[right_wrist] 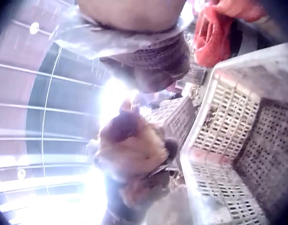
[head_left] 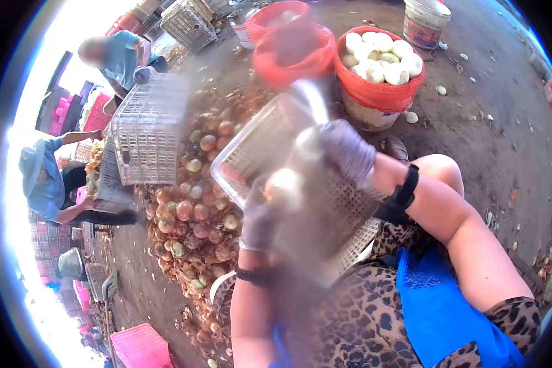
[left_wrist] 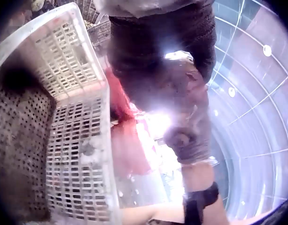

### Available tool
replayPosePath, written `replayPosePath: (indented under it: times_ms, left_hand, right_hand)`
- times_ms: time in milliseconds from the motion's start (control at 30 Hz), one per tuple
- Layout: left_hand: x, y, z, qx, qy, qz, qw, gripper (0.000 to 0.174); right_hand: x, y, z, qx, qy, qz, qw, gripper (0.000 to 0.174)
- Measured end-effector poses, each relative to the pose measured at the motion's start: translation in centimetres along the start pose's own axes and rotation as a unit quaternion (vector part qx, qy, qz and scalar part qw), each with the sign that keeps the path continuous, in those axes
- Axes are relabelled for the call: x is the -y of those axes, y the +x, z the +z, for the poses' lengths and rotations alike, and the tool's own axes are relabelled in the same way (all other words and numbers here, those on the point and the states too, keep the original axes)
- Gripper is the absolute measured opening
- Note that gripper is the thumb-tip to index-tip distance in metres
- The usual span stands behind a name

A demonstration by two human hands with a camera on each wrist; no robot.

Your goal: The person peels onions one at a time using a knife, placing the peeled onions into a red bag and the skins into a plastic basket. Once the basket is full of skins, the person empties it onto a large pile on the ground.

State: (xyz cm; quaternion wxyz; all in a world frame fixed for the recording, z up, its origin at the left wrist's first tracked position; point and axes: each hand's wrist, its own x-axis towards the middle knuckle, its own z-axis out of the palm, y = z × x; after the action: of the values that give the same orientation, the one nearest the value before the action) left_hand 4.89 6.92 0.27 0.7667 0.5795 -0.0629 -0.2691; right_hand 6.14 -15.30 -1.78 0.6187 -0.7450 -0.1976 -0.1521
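Observation:
My gloved left hand (head_left: 259, 218) grips a partly peeled onion (head_left: 284, 186) over a crate lying across my lap. That onion (right_wrist: 134, 152) shows large in the right wrist view, pale with brown skin near the top. My gloved right hand (head_left: 349, 150) is close by at the upper right, its fingers curled. A pale, shiny, blade-like streak (head_left: 313, 101) runs from its fingertips; motion blurs it, so I cannot tell its kind. The left wrist view shows the right hand (left_wrist: 188, 140) below the left hand (left_wrist: 162, 42). The pale plastic crate (head_left: 227, 156) has slotted walls.
Unpeeled onions (head_left: 184, 211) and loose skins pile up at the left. A red-lined bucket (head_left: 374, 98) of peeled white onions stands ahead, beside other red-lined containers (head_left: 294, 49). Two people handle crates (head_left: 147, 132) at the far left. A pink crate (head_left: 141, 346) sits lower left.

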Motion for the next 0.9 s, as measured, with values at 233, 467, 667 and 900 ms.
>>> replayPosePath:
  times_ms: [233,467,667,900]
  left_hand:
    - [-2.1,-1.0,0.2,0.048,-0.092,0.12,0.987,0.057]
    - [-1.8,0.3,1.6,0.054,-0.132,0.122,0.982,0.076]
    - [1.8,2.9,-1.0,-0.03,0.109,0.029,0.993,0.076]
    - [2.4,2.1,-1.0,0.041,0.093,0.119,0.988,0.032]
  right_hand:
    - [-4.5,-2.2,-0.8,0.079,-0.313,0.168,0.932,0.036]
    - [7.0,-0.9,1.8,0.058,0.254,0.37,0.892,0.052]
    - [4.3,-1.7,2.1,0.069,-0.049,0.188,0.978,0.056]
    - [4.9,-2.3,1.9,0.116,-0.245,0.134,0.953,0.057]
